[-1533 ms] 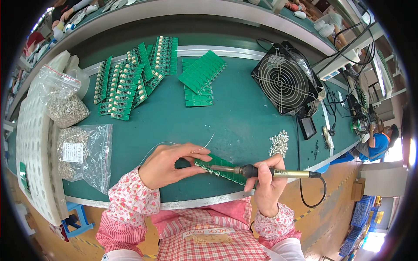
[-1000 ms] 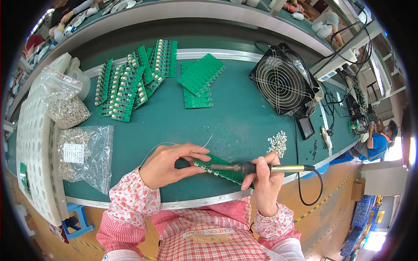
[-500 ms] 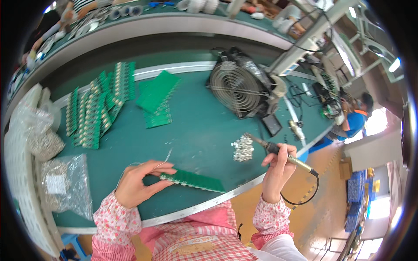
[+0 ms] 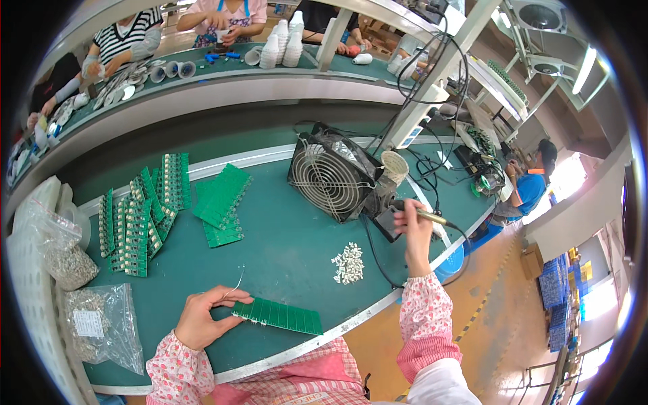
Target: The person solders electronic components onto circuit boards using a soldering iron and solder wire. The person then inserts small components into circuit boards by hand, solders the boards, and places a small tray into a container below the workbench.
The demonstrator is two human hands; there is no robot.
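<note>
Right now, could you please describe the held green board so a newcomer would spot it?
On the green table, find the left hand at the near side. It pinches the green board by one end; other boards lie piled farther back.

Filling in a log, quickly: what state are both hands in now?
Left hand: closed, holding a green circuit board, thin wire at its fingers.
Right hand: closed, holding a soldering iron.

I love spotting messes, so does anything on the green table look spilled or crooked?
The little white parts lie loose in a heap on the green table, and the boards piled at the left overlap at uneven angles. Both look untidy, though not clearly spilled or damaged.
</note>
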